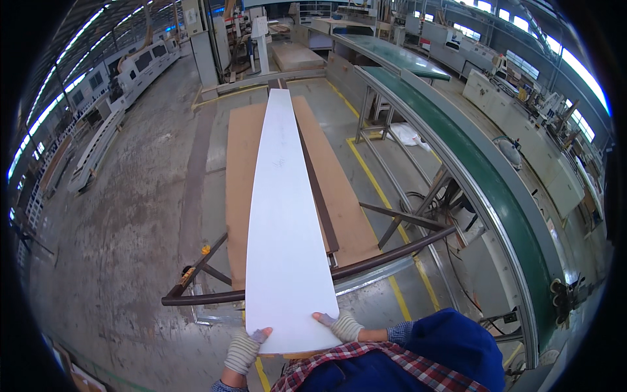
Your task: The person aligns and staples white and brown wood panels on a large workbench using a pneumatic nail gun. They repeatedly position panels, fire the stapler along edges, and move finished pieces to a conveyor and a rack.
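A long white panel (287, 215) stretches away from my body, its near end close to my waist. My left hand (246, 347), in a pale knitted glove with bare fingertips, grips the panel's near left corner, thumb on top. On the near right edge my right hand (341, 325), gloved the same way, holds the board with its thumb on the upper face. The fingers of both hands are hidden beneath the panel. Under the panel runs a dark brown tube (392, 255) of a metal frame.
A brown sheet (241, 170) lies beneath the panel, with a dark strip (317, 189) along the panel's right side. To the right curves a green conveyor belt (483, 163) on metal legs. Yellow floor lines (366, 170) pass beside it. Long machines (147, 62) stand farther off.
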